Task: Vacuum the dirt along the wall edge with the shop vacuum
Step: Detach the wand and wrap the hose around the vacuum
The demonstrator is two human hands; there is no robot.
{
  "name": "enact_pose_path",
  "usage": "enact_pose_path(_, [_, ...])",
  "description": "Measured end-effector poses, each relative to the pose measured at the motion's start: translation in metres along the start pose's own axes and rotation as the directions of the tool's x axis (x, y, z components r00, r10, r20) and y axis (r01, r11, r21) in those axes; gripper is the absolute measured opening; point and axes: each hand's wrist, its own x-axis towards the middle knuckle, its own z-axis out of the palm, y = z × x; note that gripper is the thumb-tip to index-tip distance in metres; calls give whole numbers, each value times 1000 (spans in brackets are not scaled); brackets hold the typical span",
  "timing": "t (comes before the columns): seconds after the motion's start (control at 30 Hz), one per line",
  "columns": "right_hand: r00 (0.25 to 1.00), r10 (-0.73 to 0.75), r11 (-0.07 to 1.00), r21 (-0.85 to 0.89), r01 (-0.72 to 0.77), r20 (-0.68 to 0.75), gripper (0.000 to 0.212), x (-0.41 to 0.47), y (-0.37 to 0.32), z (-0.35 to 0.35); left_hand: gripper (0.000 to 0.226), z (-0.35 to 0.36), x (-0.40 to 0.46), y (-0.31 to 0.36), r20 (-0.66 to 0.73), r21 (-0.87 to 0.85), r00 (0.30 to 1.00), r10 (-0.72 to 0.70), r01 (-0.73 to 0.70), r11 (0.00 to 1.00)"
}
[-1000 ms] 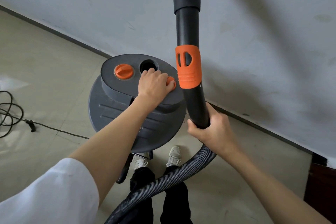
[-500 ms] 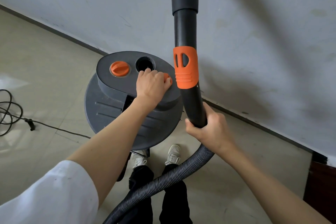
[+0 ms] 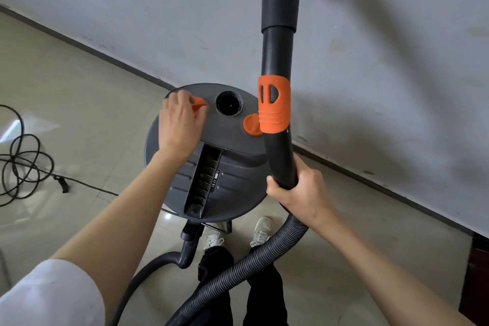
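Observation:
The grey shop vacuum (image 3: pixel 232 185) stands on the floor in front of my feet, close to the wall. Its lid carries two orange knobs and a round black port (image 3: pixel 229 103). My left hand (image 3: pixel 180 122) rests on the left orange knob (image 3: pixel 199 106), fingers curled over it. The right orange knob (image 3: pixel 251 124) lies uncovered. My right hand (image 3: pixel 299 193) grips the black wand (image 3: pixel 277 61) at its bend, just above the ribbed hose (image 3: pixel 251 270). An orange collar (image 3: pixel 274 104) rings the wand. The wand's upper end reaches the top of the frame against the wall.
A dark baseboard (image 3: pixel 105 55) runs along the foot of the grey wall (image 3: pixel 383 74). A coiled black power cord (image 3: pixel 23 164) lies on the tiled floor at the left. My shoes (image 3: pixel 262 230) stand under the hose. A brown edge (image 3: pixel 476 272) shows at the right.
My left hand has left the right orange knob and moved to the left one. The view has shifted, so the vacuum's handle slot now shows. My right hand keeps its grip on the wand.

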Motion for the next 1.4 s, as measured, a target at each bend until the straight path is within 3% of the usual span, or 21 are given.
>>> enact_pose_path(0.13, [1000, 5, 1000, 24, -5, 10, 27, 2, -8, 11, 41, -5, 10, -17, 104, 29, 994, -43, 40, 999])
enact_pose_path(0.3, [999, 24, 999, 34, -25, 32, 22, 5, -14, 19, 41, -5, 18, -17, 145, 86, 989, -43, 31, 996])
enact_pose_path(0.8, [997, 60, 998, 27, -61, 42, 22, 6, -22, 26, 39, 0, 23, -4, 132, 223, 990, -56, 25, 974])
enact_pose_path(1.2, [997, 68, 997, 31, -70, 43, 22, 4, -29, 32, 38, 2, 22, 1, 139, 220, 979, -151, 118, 968])
enact_pose_path(1.4, [997, 61, 998, 17, -62, 38, 21, 4, -29, 32, 36, -3, 18, -5, 150, 182, 983, -104, 76, 980])
